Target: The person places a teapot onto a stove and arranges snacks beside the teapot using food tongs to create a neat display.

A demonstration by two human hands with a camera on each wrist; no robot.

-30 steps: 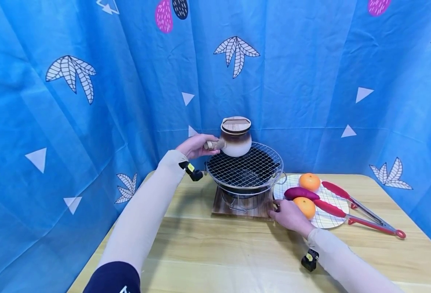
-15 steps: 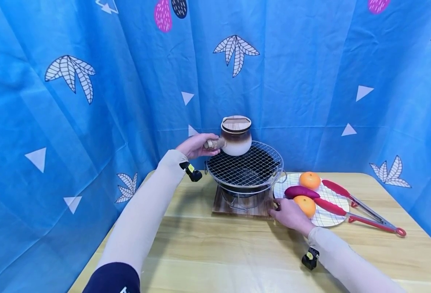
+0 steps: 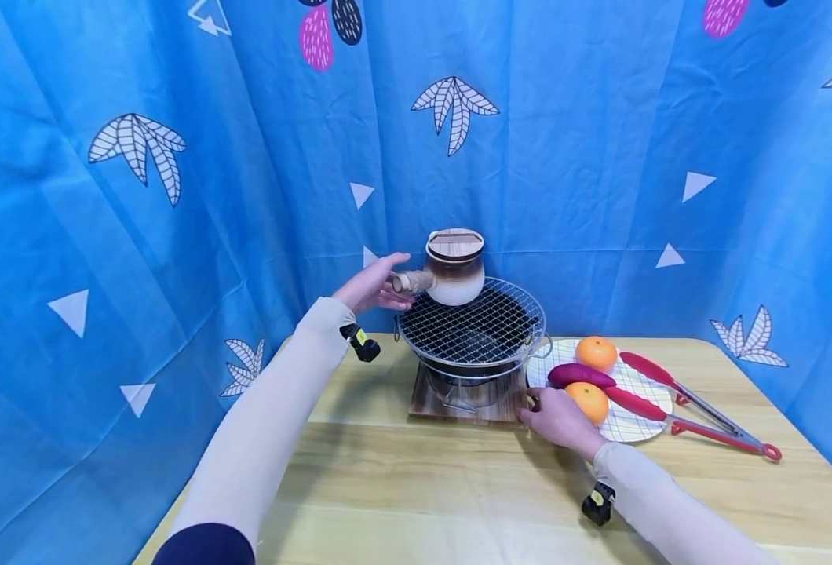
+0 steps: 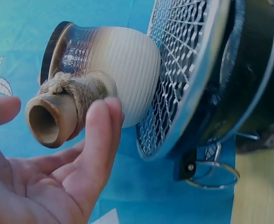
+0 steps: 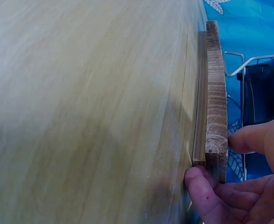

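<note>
A brown-and-cream clay teapot (image 3: 455, 282) with a wooden lid (image 3: 456, 242) stands on the wire rack (image 3: 490, 326) of a round black grill. Its rope-wrapped side handle (image 4: 73, 100) points left. My left hand (image 3: 374, 286) is spread around that handle, thumb well apart from it; the fingers (image 4: 104, 135) lie alongside it, and whether they touch cannot be told. At the front right corner of the wooden board (image 3: 468, 404) under the grill, my right hand (image 3: 560, 417) pinches the edge, thumb on top and fingers (image 5: 202, 189) at the underside.
Right of the grill lies a white checked plate (image 3: 638, 428) with two oranges (image 3: 588, 402), a purple sweet-potato-like piece (image 3: 581, 375) and red-tipped tongs (image 3: 720, 424) reaching over the table (image 3: 416, 486). A blue curtain (image 3: 571, 157) hangs close behind.
My left hand has loosened from the teapot handle, its thumb and fingers spreading apart and drawing slightly left. The teapot stays on the rack. My right hand keeps its hold on the board.
</note>
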